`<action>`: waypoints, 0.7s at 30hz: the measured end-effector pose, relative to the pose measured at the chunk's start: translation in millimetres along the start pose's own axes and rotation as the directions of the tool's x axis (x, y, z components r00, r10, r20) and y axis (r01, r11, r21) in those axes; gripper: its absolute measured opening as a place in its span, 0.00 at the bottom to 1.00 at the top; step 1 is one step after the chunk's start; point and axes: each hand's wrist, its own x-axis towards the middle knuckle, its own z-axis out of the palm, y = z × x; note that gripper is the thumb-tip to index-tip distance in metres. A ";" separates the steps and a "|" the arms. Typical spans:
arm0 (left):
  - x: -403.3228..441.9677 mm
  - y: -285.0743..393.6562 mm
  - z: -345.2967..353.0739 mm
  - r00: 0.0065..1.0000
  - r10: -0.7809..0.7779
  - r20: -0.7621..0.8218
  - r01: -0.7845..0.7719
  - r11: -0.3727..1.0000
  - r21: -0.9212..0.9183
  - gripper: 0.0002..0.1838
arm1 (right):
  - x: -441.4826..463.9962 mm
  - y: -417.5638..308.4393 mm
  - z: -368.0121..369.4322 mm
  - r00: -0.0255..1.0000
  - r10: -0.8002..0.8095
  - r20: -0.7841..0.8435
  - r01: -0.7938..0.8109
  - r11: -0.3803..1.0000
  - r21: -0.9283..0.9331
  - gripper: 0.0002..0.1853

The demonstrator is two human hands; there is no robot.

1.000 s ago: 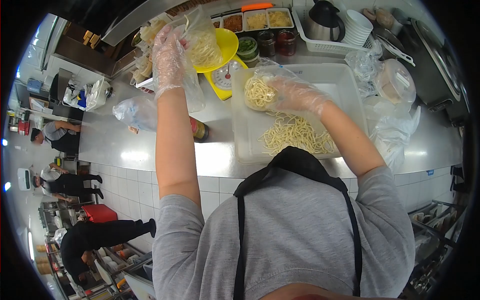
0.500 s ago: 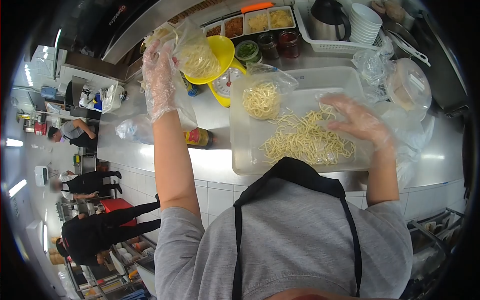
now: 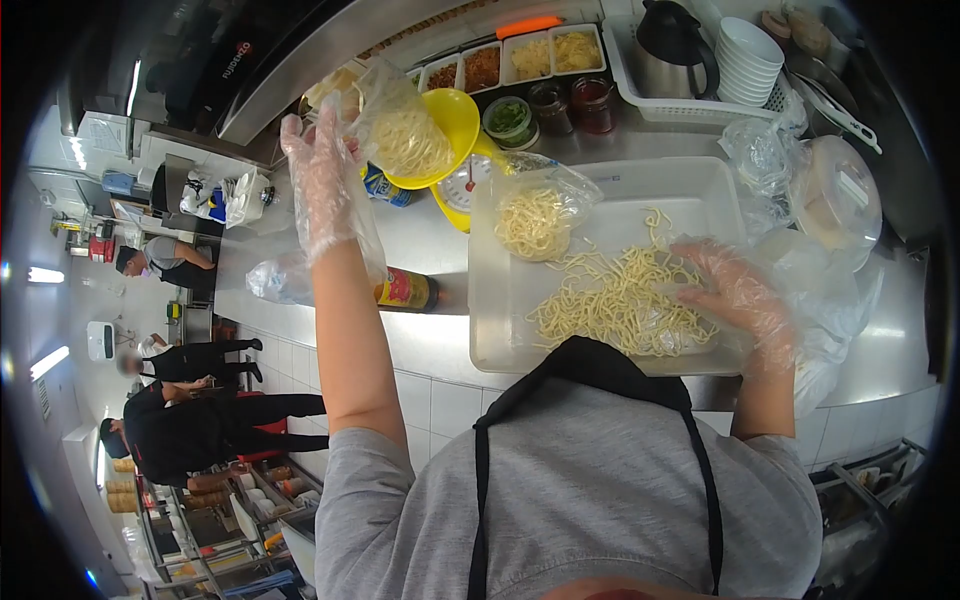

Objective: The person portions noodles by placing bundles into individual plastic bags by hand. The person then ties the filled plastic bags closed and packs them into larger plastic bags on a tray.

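Observation:
My left hand (image 3: pixel 325 185), in a clear plastic glove, is raised beside a clear bag of noodles (image 3: pixel 408 140) with its fingers stretched apart. That bag rests in the yellow bowl (image 3: pixel 462 125) of a kitchen scale (image 3: pixel 466 185). Whether the fingertips touch the bag's edge is hard to tell. My right hand (image 3: pixel 738 290), also gloved, is at the right side of a translucent tray (image 3: pixel 480 335). Its fingers are spread at the edge of the loose noodles (image 3: pixel 625 300). A second bag of noodles (image 3: pixel 533 222) lies at the tray's upper left.
Behind the tray are topping containers (image 3: pixel 530 58), sauce jars (image 3: pixel 592 104) and a white basket (image 3: pixel 665 108) with a jug and stacked bowls. Plastic bags (image 3: pixel 815 300) and a round lidded tub (image 3: pixel 838 190) stand right. A bottle (image 3: pixel 408 290) lies left. Several people are in the background.
My right hand has come lower and closer to my body, at the loose noodles' right edge. My left hand stays by the bag on the scale. The whole view has shifted slightly.

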 end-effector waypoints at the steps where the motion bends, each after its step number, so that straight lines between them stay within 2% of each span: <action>1: 1.9 2.4 2.7 0.986 -0.161 -0.032 0.162 0.987 0.015 0.28 | 0.1 -2.5 -0.6 1.000 -0.001 0.011 0.001 1.000 0.002 0.26; 2: 8.7 -4.8 3.1 0.986 -0.167 -0.030 0.167 0.986 0.014 0.28 | -0.7 -4.0 -1.5 1.000 0.001 0.023 -0.001 1.000 0.004 0.26; 4: 30.9 -33.9 -1.6 0.991 -0.078 0.109 0.076 0.997 0.021 0.29 | -1.4 -4.1 -0.3 1.000 -0.006 0.010 0.006 1.000 -0.002 0.25; 5: 40.2 -46.7 -7.1 0.989 -0.086 0.119 0.085 0.996 0.018 0.29 | -2.6 -3.6 0.5 1.000 -0.015 -0.005 0.015 1.000 -0.004 0.24; 6: 48.7 -60.0 -13.0 0.987 0.086 0.139 -0.076 0.994 -0.081 0.28 | -4.0 -4.1 0.6 1.000 0.002 -0.002 -0.002 1.000 -0.007 0.24; 8: 19.2 -37.7 -10.9 0.984 0.114 0.139 -0.043 0.902 -0.430 0.26 | -3.0 -7.0 0.6 0.997 -0.070 -0.042 0.069 0.997 -0.025 0.24; 9: 11.0 -25.4 -13.0 0.983 0.103 0.151 -0.027 0.899 -0.437 0.26 | 2.4 -7.0 -0.1 0.998 -0.053 -0.040 0.052 0.998 -0.031 0.24; 11: 0.1 -9.7 -19.8 0.983 0.077 0.168 0.043 0.786 -0.617 0.24 | 20.4 -7.8 3.1 0.980 -0.190 0.052 0.193 0.980 -0.058 0.27; 12: -10.0 2.1 -22.4 0.982 0.072 0.174 0.052 0.782 -0.621 0.24 | 29.0 -8.9 11.3 0.982 -0.180 0.054 0.184 0.981 -0.063 0.27; 14: -35.1 22.6 -25.3 0.993 0.084 0.083 -0.029 0.854 -0.520 0.25 | 48.0 -16.6 32.5 0.975 -0.149 0.163 0.196 0.926 -0.323 0.25; 15: -42.7 26.2 -30.9 0.993 0.079 0.089 -0.021 0.850 -0.526 0.25 | 59.8 -34.4 39.6 0.934 -0.076 0.350 0.205 0.915 -0.347 0.23; 16: -49.3 28.6 -36.3 0.977 0.143 0.157 -0.031 0.828 -0.559 0.26 | 72.0 -55.3 48.5 0.854 0.006 0.520 0.218 0.904 -0.368 0.22; 18: -85.7 38.3 -33.9 0.958 0.254 0.132 -0.145 0.828 -0.542 0.27 | 85.4 -73.6 91.6 0.764 -0.094 0.639 0.417 0.827 -0.378 0.20; 20: -119.0 45.3 -33.8 0.944 0.277 0.179 -0.115 0.785 -0.608 0.27 | 95.2 -90.1 130.9 0.753 -0.171 0.636 0.422 0.867 -0.265 0.20; 21: -123.8 43.4 -33.6 0.936 0.291 0.199 -0.101 0.762 -0.639 0.27 | 95.0 -81.5 144.7 0.754 -0.164 0.636 0.416 0.869 -0.269 0.20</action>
